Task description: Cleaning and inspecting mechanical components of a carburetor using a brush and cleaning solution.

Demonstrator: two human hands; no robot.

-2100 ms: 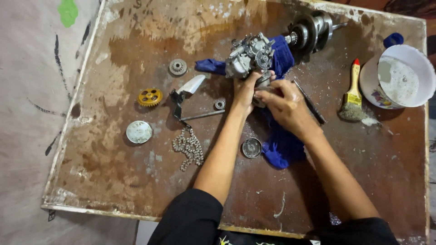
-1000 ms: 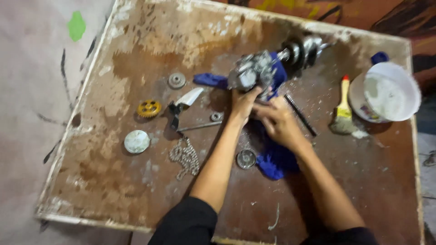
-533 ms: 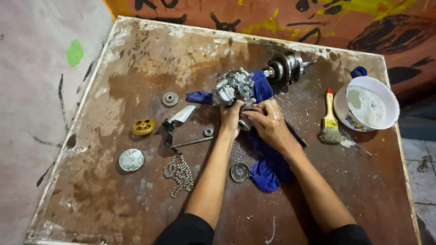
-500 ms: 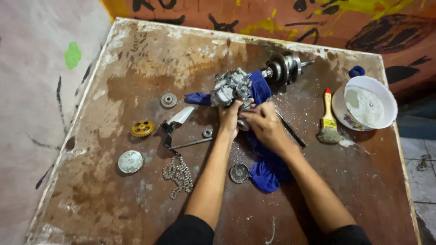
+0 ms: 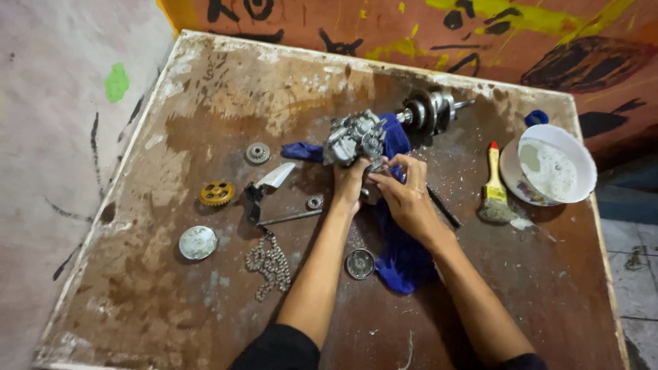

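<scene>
Both hands meet at the middle of the table (image 5: pixel 205 301): the left hand (image 5: pixel 349 181) closes around the underside of a grey metal engine part (image 5: pixel 354 135), and the right hand (image 5: pixel 404 195) pinches at its lower edge with fingers bent, resting on a blue cloth (image 5: pixel 401 257) that trails toward 6 o'clock. The part is already stripped of several pieces, judging by what lies loose: a small round cap (image 5: pixel 360 263) nearest, a chain (image 5: pixel 269 262), a silver disc (image 5: pixel 197 242), a yellow gear (image 5: pixel 216 193), a grey gear (image 5: pixel 258 153). More handling seems left, since the part is not set down. At 1 o'clock lies a crankshaft (image 5: pixel 428 109); at 3 o'clock, a paintbrush (image 5: pixel 492 188) and white bowl (image 5: pixel 556 163). What the right fingertips grip is hidden.
</scene>
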